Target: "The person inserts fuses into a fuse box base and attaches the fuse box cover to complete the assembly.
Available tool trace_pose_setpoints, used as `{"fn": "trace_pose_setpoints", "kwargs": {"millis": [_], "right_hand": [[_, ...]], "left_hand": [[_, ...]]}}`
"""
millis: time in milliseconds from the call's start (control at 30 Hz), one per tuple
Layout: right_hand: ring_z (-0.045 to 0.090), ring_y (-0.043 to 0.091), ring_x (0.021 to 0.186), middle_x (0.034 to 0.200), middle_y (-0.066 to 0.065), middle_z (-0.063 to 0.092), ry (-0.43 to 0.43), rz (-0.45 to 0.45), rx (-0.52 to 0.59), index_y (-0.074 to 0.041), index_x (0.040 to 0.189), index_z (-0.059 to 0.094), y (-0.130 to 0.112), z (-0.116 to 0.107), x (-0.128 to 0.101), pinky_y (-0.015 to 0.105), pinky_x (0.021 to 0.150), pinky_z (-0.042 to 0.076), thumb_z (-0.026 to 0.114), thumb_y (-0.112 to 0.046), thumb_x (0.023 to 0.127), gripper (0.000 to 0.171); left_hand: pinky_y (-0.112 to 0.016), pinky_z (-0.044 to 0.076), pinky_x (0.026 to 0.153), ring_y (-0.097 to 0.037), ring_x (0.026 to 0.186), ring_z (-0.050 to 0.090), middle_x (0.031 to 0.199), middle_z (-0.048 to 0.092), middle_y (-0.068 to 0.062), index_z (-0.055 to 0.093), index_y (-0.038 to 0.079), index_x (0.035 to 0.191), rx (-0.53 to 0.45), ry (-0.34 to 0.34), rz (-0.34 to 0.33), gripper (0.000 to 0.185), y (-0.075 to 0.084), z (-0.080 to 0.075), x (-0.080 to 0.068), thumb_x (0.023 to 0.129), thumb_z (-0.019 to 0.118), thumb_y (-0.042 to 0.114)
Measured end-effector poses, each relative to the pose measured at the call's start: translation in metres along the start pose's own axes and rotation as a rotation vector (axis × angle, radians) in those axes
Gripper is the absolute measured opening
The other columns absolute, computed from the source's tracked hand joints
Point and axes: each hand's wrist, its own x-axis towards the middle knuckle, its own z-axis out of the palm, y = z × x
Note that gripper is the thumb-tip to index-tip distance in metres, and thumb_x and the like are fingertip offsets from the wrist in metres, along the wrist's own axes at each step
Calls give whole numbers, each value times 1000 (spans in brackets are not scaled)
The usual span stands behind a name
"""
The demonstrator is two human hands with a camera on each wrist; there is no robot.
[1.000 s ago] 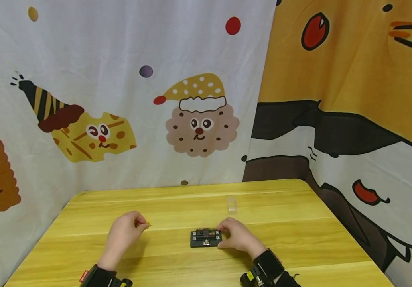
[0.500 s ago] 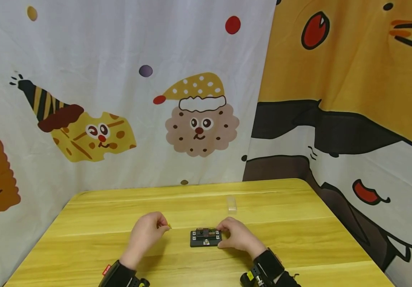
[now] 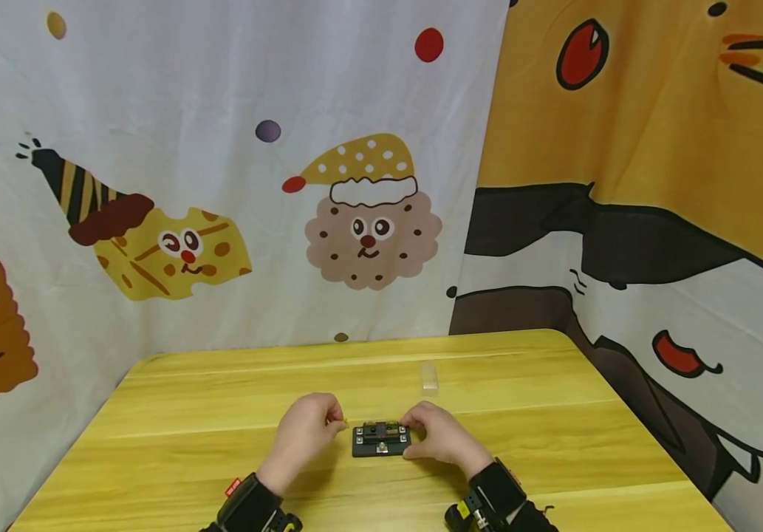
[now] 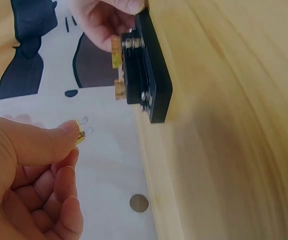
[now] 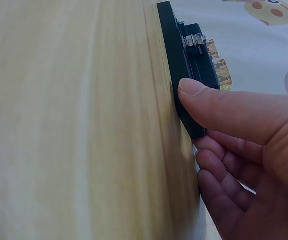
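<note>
In the head view a black fuse block (image 3: 381, 448) lies on the wooden table, with metal screw terminals on it and amber and yellow blade fuses standing in its top. My right hand (image 3: 442, 437) grips the block's right end, the thumb (image 5: 194, 89) on its near side and fingers behind. Just left of the block, my left hand (image 3: 306, 428) pinches a small yellow see-through blade fuse (image 4: 79, 134) between thumb and forefinger. Its two metal prongs point toward the block in the left wrist view, with a gap between them; the other fingers are curled below.
A small clear plastic cover (image 3: 429, 380) lies on the table (image 3: 221, 377) behind the block, slightly to the right. Printed cartoon curtains (image 3: 368, 89) hang behind the table's far edge. Black camera straps (image 3: 497, 488) are around both wrists.
My left hand has moved right across the table with the yellow blade fuse, from well away to close beside the fuse block. The right hand and the block have stayed in place.
</note>
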Motion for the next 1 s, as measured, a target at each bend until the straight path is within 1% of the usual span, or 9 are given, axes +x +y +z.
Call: {"fn": "trace_pose_setpoints", "kwargs": {"millis": [167, 400, 700, 1000], "right_hand": [[59, 26, 99, 106, 1, 58, -7, 1, 5, -8, 109, 68, -1, -1, -1, 44, 89, 48, 88, -18, 74, 41], [60, 26, 99, 105, 1, 58, -1, -1, 1, -8, 109, 68, -2, -1, -1, 45, 89, 48, 88, -18, 74, 41], [60, 25, 97, 103, 0, 59, 17, -5, 2, -8, 106, 69, -2, 0, 1, 45, 89, 48, 89, -18, 72, 41], [60, 23, 96, 102, 0, 58, 17, -10, 10, -8, 104, 68, 0, 1, 1, 43, 89, 48, 89, -17, 71, 40]], "left_hand": [[-25, 41, 56, -4, 61, 48, 69, 54, 11, 59, 19, 71, -3, 4, 31, 26, 5, 8, 4, 78, 83, 8], [-27, 43, 59, -5, 63, 49, 69, 54, 11, 59, 19, 70, 11, 9, 103, 28, 13, 16, 8, 77, 83, 6], [-27, 42, 58, -6, 63, 48, 68, 51, 11, 59, 20, 68, 40, -23, 82, 29, 19, 24, 13, 76, 84, 9], [-26, 42, 57, -7, 63, 47, 67, 49, 11, 58, 21, 69, 98, -17, 123, 30, 18, 33, 14, 76, 85, 10]]}}
